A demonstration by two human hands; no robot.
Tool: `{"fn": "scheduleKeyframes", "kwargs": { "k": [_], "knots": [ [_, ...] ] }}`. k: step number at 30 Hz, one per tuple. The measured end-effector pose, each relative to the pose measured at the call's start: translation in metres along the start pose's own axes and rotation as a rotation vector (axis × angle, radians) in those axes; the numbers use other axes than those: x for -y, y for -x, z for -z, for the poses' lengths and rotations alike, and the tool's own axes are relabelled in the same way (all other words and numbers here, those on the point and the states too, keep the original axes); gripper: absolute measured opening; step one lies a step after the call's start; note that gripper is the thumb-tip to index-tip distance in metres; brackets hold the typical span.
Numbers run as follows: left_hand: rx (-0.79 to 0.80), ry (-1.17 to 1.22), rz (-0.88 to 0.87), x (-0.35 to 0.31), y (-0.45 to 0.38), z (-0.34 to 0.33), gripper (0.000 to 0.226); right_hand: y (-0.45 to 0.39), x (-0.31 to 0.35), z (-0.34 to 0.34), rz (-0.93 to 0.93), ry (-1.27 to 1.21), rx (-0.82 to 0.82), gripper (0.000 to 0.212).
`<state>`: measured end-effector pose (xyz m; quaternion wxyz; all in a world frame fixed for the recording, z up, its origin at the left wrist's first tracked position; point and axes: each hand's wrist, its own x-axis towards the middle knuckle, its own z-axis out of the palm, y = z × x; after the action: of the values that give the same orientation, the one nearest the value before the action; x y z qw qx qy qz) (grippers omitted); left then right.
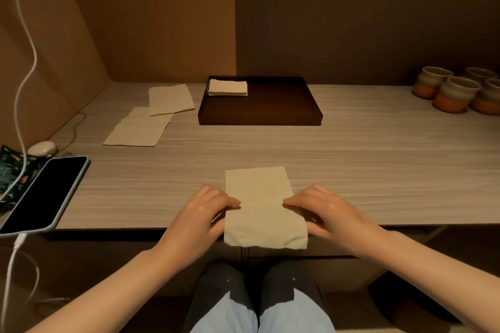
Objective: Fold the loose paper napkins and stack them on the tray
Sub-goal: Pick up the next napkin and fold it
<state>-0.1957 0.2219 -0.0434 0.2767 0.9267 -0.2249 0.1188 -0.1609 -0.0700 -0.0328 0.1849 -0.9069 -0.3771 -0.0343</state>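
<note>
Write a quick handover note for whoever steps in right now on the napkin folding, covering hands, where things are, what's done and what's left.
Left hand and right hand each pinch a side edge of the napkin in progress, which overhangs the table's near edge.
Done: folded napkins stacked in the tray, far left corner.
Left: fold this napkin and stack it, then the two loose napkins, overlapping, left of the tray.
</note>
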Motion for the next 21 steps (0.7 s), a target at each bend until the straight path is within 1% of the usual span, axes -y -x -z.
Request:
{"fn": "scheduleKeyframes", "kwargs": {
  "k": [2, 5, 8, 10, 12, 14, 15, 16, 19, 21],
  "knots": [
    [-0.024, 0.074, 0.081, -0.002, -0.005, 0.0, 0.023, -0.006, 0.003, 0.002, -0.114, -0.165, -0.033, 0.038],
    [-0.058, 0.13, 0.259, -0.005, -0.013, -0.001, 0.022, -0.02, 0.009, 0.003, -0.296, -0.353, -0.095, 0.019],
    [-0.101, 0.115, 0.397, -0.008, -0.021, -0.004, 0.02, -0.035, 0.008, 0.005, -0.457, -0.383, -0.087, 0.011],
    [-0.114, 0.098, 0.433, -0.011, -0.027, -0.005, 0.021, -0.044, 0.007, 0.006, -0.525, -0.325, -0.062, 0.012],
    [-0.126, 0.113, 0.474, -0.012, -0.031, -0.005, 0.017, -0.051, 0.007, 0.006, -0.59, -0.307, -0.053, 0.015],
    [-0.146, 0.134, 0.522, -0.012, -0.034, -0.005, 0.011, -0.056, 0.008, 0.005, -0.632, -0.329, -0.071, 0.031],
    [-0.148, 0.13, 0.539, -0.012, -0.035, -0.006, 0.004, -0.058, 0.009, 0.005, -0.652, -0.334, -0.074, 0.035],
    [-0.154, 0.121, 0.551, -0.012, -0.036, -0.006, 0.004, -0.059, 0.009, 0.004, -0.672, -0.334, -0.074, 0.036],
    [-0.177, 0.089, 0.568, -0.011, -0.037, -0.009, 0.018, -0.061, 0.01, 0.004, -0.71, -0.334, -0.08, 0.035],
    [-0.187, 0.077, 0.577, -0.009, -0.037, -0.011, 0.023, -0.062, 0.012, 0.004, -0.725, -0.331, -0.086, 0.034]
  ]
}}
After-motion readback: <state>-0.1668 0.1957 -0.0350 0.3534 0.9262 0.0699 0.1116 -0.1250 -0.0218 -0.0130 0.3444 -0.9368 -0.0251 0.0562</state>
